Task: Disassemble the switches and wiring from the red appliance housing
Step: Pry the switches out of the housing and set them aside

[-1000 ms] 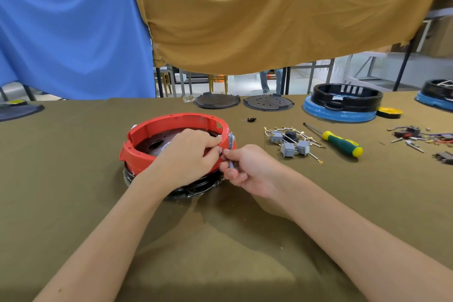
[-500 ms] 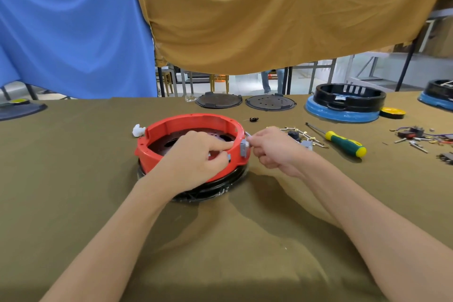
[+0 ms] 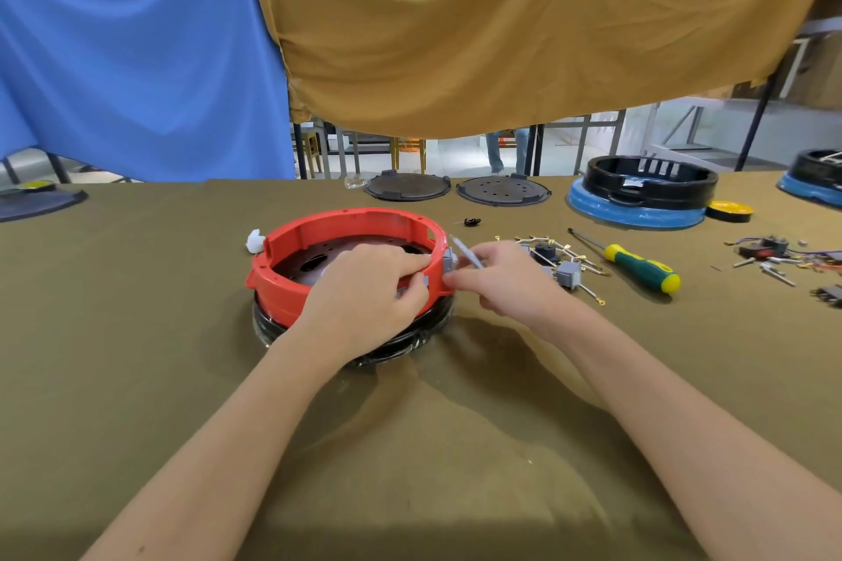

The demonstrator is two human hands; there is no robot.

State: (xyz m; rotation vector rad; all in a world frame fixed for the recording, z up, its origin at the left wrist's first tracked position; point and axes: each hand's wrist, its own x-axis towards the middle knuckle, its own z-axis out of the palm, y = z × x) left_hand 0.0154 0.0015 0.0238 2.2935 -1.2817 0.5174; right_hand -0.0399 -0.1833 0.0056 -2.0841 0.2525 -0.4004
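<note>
The round red housing [image 3: 319, 237] sits on a black base on the olive table, just left of centre. My left hand [image 3: 369, 287] lies over its near right rim, fingers pressing the wall from inside and thumb outside. A grey switch [image 3: 449, 259] sticks out of the rim's right side. My right hand [image 3: 496, 276] is beside it, pinching a thin grey wire or blade [image 3: 467, 251] that runs up from the switch. Several removed grey switches with wires [image 3: 562, 266] lie right of my right hand.
A green and yellow screwdriver [image 3: 638, 266] lies to the right. Two dark round plates [image 3: 501, 190], a black and blue housing [image 3: 642, 196] and a yellow tape roll [image 3: 728, 210] stand at the back. Loose wired parts [image 3: 774, 255] lie far right. White scrap [image 3: 255, 240] rests beside the housing.
My right hand has moved from the housing's near side up to its right side and now holds the thin piece at the switch. The housing appears shifted rightward in the view.
</note>
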